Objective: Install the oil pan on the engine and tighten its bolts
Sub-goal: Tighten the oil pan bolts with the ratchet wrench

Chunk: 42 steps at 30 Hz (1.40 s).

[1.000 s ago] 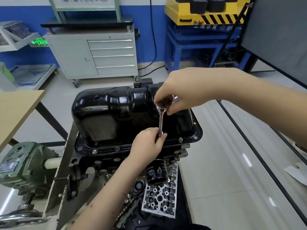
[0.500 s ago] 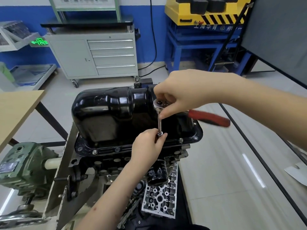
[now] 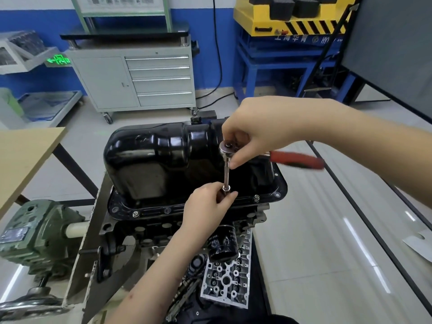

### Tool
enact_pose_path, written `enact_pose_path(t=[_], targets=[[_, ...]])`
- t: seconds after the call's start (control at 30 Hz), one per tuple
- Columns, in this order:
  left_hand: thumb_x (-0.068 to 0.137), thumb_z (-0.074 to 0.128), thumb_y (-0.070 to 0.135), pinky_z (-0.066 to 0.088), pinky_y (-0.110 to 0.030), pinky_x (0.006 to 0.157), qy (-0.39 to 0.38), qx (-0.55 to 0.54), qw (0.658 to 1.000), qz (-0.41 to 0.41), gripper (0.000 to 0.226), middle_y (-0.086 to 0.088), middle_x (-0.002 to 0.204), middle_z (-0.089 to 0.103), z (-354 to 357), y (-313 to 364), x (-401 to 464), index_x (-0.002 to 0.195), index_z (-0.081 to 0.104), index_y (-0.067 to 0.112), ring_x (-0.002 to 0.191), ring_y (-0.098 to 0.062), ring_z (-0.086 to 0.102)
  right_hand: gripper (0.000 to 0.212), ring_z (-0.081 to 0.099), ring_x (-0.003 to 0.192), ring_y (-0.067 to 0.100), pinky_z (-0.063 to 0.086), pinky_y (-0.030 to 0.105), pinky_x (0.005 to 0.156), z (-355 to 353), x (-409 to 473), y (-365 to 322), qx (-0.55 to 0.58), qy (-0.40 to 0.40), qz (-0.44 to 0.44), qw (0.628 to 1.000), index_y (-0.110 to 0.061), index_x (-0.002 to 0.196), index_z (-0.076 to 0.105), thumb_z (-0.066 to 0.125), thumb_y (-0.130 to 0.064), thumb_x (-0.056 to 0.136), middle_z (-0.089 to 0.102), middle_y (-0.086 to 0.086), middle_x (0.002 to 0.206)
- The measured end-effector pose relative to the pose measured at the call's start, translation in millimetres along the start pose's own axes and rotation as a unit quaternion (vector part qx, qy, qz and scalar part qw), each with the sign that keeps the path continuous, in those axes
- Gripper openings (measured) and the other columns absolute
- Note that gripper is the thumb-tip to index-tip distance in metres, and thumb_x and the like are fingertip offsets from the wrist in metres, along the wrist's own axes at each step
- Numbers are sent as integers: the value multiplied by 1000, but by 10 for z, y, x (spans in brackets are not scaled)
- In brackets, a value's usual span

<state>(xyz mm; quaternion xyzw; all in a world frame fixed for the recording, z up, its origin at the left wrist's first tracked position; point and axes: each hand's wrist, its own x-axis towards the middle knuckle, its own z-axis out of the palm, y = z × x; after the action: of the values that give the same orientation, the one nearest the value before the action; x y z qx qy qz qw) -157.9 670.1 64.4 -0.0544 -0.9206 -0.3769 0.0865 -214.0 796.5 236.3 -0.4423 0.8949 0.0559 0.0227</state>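
The black pan (image 3: 163,164) is sitting on top of the engine (image 3: 149,232). The right hand (image 3: 254,129) is pinching the ratchet (image 3: 228,147) head. The left hand (image 3: 208,204) is pinching the socket (image 3: 225,189) on the pan's near edge.

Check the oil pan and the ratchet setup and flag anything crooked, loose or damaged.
Nothing stands out. The oil pan sits level on the engine, bolts along its near flange. The right hand holds the ratchet head; the left hand steadies the upright extension.
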Motion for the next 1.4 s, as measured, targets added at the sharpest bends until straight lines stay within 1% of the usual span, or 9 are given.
enact_pose_path(t=[0.2,0.43,0.57,0.67,0.8,0.93,1.03,1.23,1.4], targets=[[89,53,30,27,-21,52,-2,15,1000,24,24,10,60,43,12,8,15,70,51,16,58,-10,44,31,43,57,-3,29,11,48,32,-6,-3,15,10,-23,1000,-25,95,61,59,-51,78,55,-11,68],[91,50,29,32,-24,59,-20,37,998,50,19,7,75,50,-18,-21,34,89,59,12,69,-12,47,24,53,74,11,43,27,70,-15,-12,-3,42,-19,-58,997,-24,103,62,58,-35,83,63,-11,84],[89,51,34,32,-24,56,-8,42,999,29,21,10,66,47,1,-19,22,79,55,17,65,-11,48,31,44,59,2,33,14,49,10,-17,2,-6,-7,-16,1000,-23,86,54,57,-53,78,52,-13,65],[86,57,37,32,-24,55,8,19,1000,-1,25,10,56,44,28,5,22,69,48,21,58,-10,46,43,42,55,2,32,22,47,49,-24,-7,-16,0,5,1000,-20,76,51,52,-62,74,48,-13,58],[89,55,31,22,-22,52,14,23,1000,9,29,11,53,38,53,21,25,66,45,15,54,-10,39,31,40,54,1,29,21,47,62,-23,2,-2,4,-20,1000,-20,82,53,53,-51,82,46,-14,60],[90,52,27,27,-21,56,-20,36,998,39,22,9,62,44,17,0,64,73,49,13,62,-12,44,6,48,66,5,41,29,62,24,-14,40,21,-33,-58,998,-25,90,53,52,-31,89,53,-11,72],[90,51,27,35,-26,59,-36,37,998,40,21,5,68,52,-12,-17,75,80,58,10,68,-16,52,23,51,84,14,44,35,77,17,-12,57,34,-50,-53,997,-24,111,56,51,-28,90,57,-11,89],[84,60,36,44,-26,61,10,0,1000,-11,21,7,63,57,3,9,22,77,64,16,65,-13,57,38,43,55,5,33,24,49,46,0,34,-17,-1,-22,1000,-14,84,58,52,-51,82,51,-9,62],[86,59,31,38,-27,58,18,11,1000,9,25,1,62,56,28,17,27,74,61,9,61,-17,53,39,39,50,6,28,23,46,62,0,21,-35,2,-9,999,-13,74,51,49,-51,84,46,-8,56]])
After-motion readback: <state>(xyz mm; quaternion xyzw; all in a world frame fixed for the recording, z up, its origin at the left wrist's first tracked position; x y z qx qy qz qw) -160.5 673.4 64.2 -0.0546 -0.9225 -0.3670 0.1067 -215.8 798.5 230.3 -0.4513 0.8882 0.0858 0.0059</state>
